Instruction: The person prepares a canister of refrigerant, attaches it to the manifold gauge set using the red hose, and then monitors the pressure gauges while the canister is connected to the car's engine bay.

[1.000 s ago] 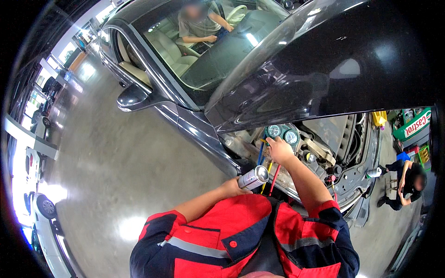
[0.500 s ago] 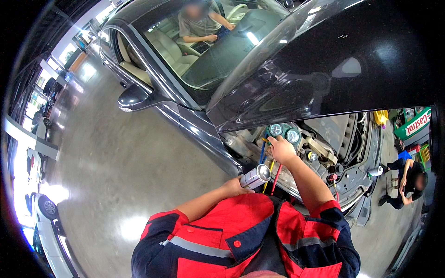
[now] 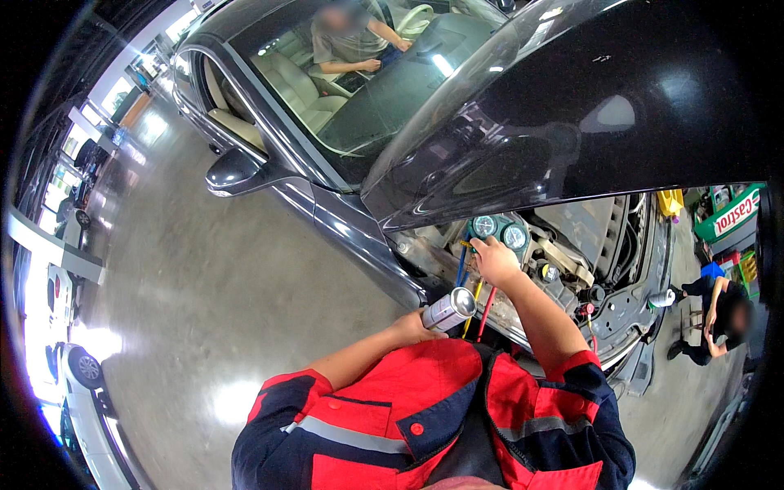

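My left hand (image 3: 415, 328) is wrapped round a silver-and-white metal can (image 3: 451, 310), held tilted in front of my chest with its round metal end facing up and right. My right hand (image 3: 495, 263) reaches into the engine bay. Its fingers are closed at the left side of a green manifold gauge set (image 3: 500, 224) with two round dials, at what looks like a valve knob, mostly hidden by the fingers. A blue hose (image 3: 462, 268), a yellow hose (image 3: 478, 291) and a red hose (image 3: 487, 313) hang below the gauges.
The dark car's raised hood (image 3: 572, 122) reaches over the engine bay (image 3: 576, 237). Its side mirror (image 3: 235, 171) juts out at left. One person (image 3: 351, 49) sits inside the car; another (image 3: 719, 318) sits at far right. A white car (image 3: 82, 408) stands far left.
The view has shifted very slightly. Both hands keep their holds, and neither the can nor the gauge set has visibly moved.
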`<action>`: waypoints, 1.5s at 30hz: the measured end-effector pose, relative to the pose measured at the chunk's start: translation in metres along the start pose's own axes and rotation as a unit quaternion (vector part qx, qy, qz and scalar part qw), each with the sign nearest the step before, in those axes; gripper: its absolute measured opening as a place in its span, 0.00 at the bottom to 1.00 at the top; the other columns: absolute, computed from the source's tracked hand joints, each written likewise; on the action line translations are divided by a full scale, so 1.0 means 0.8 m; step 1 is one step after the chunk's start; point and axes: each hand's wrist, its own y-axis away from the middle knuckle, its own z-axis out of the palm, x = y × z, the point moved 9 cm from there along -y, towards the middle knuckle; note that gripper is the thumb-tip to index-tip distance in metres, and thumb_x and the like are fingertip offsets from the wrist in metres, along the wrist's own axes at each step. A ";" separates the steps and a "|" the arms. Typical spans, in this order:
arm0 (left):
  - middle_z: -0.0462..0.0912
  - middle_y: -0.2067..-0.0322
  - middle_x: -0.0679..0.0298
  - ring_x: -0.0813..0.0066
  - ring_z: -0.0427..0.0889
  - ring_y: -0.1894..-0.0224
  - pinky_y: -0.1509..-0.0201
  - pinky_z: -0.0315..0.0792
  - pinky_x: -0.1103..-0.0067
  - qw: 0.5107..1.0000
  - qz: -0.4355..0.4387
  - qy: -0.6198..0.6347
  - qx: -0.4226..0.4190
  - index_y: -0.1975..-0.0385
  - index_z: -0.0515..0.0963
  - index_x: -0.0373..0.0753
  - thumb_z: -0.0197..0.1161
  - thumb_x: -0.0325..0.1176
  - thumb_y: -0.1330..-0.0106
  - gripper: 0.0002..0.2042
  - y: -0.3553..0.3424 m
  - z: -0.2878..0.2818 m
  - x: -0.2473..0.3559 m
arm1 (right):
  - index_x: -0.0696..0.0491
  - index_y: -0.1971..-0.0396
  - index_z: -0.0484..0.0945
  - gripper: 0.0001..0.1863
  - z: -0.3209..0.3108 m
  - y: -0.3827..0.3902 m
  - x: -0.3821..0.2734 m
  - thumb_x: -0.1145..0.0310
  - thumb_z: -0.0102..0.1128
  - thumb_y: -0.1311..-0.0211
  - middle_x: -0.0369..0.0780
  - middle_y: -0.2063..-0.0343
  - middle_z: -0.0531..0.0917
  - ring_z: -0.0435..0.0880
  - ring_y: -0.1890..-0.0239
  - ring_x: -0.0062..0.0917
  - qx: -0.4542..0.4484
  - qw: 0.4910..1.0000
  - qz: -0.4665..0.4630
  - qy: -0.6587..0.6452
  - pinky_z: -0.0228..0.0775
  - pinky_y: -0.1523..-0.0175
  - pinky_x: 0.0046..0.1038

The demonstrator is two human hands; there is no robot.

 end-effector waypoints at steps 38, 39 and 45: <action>0.82 0.54 0.53 0.61 0.81 0.50 0.43 0.70 0.73 1.000 0.008 0.017 -0.008 0.47 0.74 0.38 0.77 0.56 0.56 0.39 -0.002 0.001 -0.005 | 0.45 0.43 0.70 0.22 0.001 -0.001 -0.002 0.67 0.53 0.39 0.49 0.58 0.78 0.81 0.57 0.45 -0.023 1.000 0.009 -0.001 0.76 0.55 0.43; 0.82 0.53 0.53 0.61 0.81 0.50 0.43 0.70 0.73 1.000 0.002 0.011 -0.008 0.47 0.74 0.38 0.77 0.56 0.56 0.39 -0.001 0.000 -0.004 | 0.45 0.43 0.70 0.22 0.002 -0.001 -0.001 0.67 0.53 0.39 0.49 0.58 0.78 0.82 0.57 0.46 -0.020 1.000 0.010 -0.002 0.76 0.55 0.43; 0.83 0.54 0.54 0.65 0.81 0.51 0.43 0.71 0.73 1.000 0.000 0.019 -0.007 0.49 0.75 0.34 0.79 0.52 0.55 0.37 0.007 -0.005 0.009 | 0.46 0.43 0.70 0.22 0.001 -0.001 -0.003 0.66 0.53 0.38 0.49 0.58 0.78 0.82 0.57 0.46 -0.027 1.000 0.007 -0.003 0.76 0.54 0.42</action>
